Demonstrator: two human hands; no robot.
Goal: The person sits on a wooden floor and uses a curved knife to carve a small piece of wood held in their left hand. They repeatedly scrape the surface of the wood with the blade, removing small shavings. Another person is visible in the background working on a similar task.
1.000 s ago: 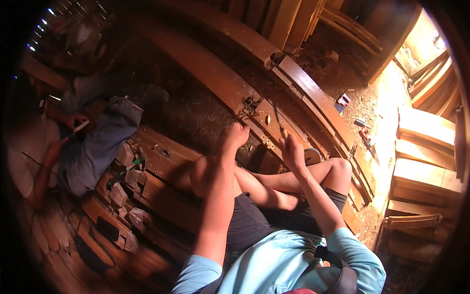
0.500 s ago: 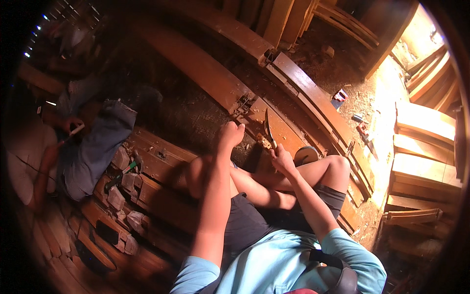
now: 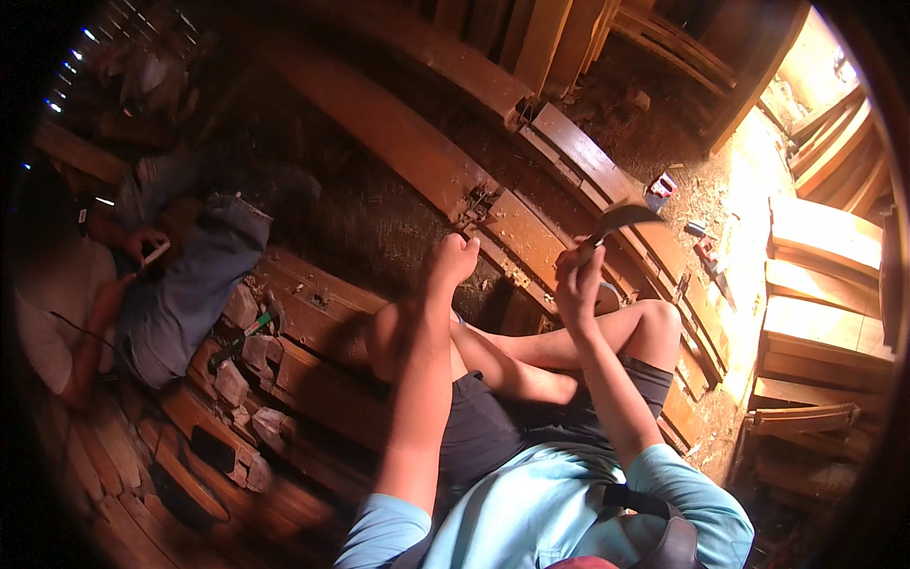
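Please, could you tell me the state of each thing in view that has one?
Curved knife: held, blade pointing rightward, slightly blurred
Right hand: closed around the knife's handle
Left hand: closed; anything inside is hidden
Wooden board: strewn with chips
Hammer: lying among wood blocks
Co-worker's hand: holding a pale object

Strong daylight falls across the right side of the floor (image 3: pixel 751 185), bleaching it nearly white, while the left side sinks into brown shadow. Tall wooden boards (image 3: pixel 547 47) stand along the floor's far edge; wooden panels (image 3: pixel 825 275) lie stacked along its right edge. Small bright slits (image 3: pixel 90 36) pierce the dark far-left corner.
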